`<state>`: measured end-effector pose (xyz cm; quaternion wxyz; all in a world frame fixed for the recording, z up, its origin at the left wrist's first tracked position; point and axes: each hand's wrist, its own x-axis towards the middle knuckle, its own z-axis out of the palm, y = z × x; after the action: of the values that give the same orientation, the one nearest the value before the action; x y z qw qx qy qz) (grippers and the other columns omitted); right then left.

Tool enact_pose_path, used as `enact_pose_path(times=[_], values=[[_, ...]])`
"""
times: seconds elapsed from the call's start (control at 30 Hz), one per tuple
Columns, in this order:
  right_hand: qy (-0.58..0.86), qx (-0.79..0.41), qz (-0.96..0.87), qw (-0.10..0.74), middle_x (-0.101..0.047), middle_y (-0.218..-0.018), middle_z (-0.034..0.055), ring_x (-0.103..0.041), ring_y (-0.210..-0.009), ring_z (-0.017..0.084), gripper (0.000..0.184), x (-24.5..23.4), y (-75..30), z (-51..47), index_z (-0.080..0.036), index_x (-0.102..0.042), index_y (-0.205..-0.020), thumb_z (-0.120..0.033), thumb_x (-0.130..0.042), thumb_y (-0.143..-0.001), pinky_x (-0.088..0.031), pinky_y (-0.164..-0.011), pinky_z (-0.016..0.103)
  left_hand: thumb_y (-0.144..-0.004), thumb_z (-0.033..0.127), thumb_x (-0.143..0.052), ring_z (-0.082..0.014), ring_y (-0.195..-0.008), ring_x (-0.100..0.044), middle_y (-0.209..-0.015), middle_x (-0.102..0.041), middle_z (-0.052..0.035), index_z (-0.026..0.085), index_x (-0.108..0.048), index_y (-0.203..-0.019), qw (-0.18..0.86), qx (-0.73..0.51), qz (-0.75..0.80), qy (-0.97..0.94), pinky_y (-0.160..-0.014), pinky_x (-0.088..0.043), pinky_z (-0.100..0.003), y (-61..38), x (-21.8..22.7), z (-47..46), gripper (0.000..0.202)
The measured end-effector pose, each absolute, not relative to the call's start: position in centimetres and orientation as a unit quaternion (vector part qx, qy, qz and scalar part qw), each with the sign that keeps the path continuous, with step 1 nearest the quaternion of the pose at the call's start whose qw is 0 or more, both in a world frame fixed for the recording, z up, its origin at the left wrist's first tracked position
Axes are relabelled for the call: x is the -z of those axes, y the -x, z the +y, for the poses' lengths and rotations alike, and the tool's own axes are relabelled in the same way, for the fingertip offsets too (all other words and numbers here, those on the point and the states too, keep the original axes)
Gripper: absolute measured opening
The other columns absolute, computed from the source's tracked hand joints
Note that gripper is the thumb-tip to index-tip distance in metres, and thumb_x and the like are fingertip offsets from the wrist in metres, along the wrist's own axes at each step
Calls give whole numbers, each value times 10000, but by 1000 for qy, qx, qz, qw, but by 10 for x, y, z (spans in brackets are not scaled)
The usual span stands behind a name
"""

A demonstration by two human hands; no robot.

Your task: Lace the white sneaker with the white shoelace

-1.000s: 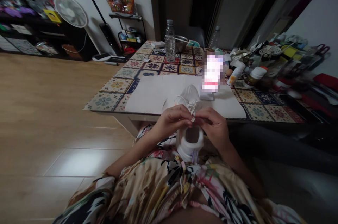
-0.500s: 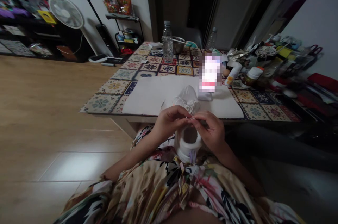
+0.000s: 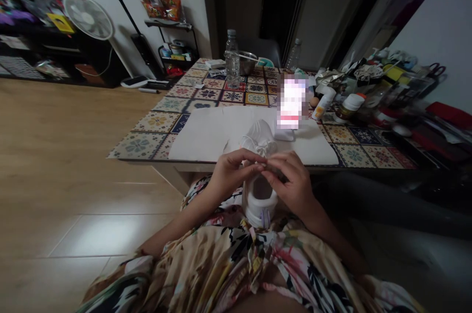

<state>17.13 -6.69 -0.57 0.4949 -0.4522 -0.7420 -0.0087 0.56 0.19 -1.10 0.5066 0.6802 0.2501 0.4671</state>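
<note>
A white shoe [image 3: 255, 212] rests on my lap, its heel toward me and its toe end against the table edge. A purple strip marks the heel. White shoelaces [image 3: 264, 147] lie gathered over the tongue area. My left hand [image 3: 232, 171] comes in from the left, with thumb and forefinger pinched above the shoe opening. Opposite it, my right hand [image 3: 290, 178] is also pinched, its fingertips meeting the left ones. A small white bit of lace shows between the fingertips; most of it is hidden by the fingers.
White paper [image 3: 202, 131] covers the near part of the patterned table [image 3: 140, 143]. A lit phone, blurred out, stands on a white stand [image 3: 283, 134]. Behind are a plastic bottle [image 3: 232, 59] and a metal bowl [image 3: 248, 63]. Bottles and clutter [image 3: 352, 104] line the right side.
My right hand's fingers have curled further over the left fingertips, covering more of the lace. The shoe stays in nearly the same place, and the view has shifted slightly.
</note>
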Motion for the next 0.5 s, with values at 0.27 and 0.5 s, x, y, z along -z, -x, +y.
enact_pose_path(times=[0.27,0.5], values=[[473,-125,-702,517,-637,-893,42,-574,-918,207,96,12,-175,-60,-227,-641,-861,-254,-582,-932,-471,-834,353,-734,363,-773,-158,-697,-611,-730,-706,-39,176,-723,-739,525,-448,258,-676,-678,-481,-280,-8,8,0,193],[458,-147,-721,498,-619,-969,50,-580,-956,215,61,13,-176,-59,-224,-585,-940,-232,-597,-881,-480,-863,370,-664,359,-824,-127,-618,-579,-676,-679,-18,156,-690,-714,592,-448,284,-608,-584,-457,-238,-11,6,-1,248]])
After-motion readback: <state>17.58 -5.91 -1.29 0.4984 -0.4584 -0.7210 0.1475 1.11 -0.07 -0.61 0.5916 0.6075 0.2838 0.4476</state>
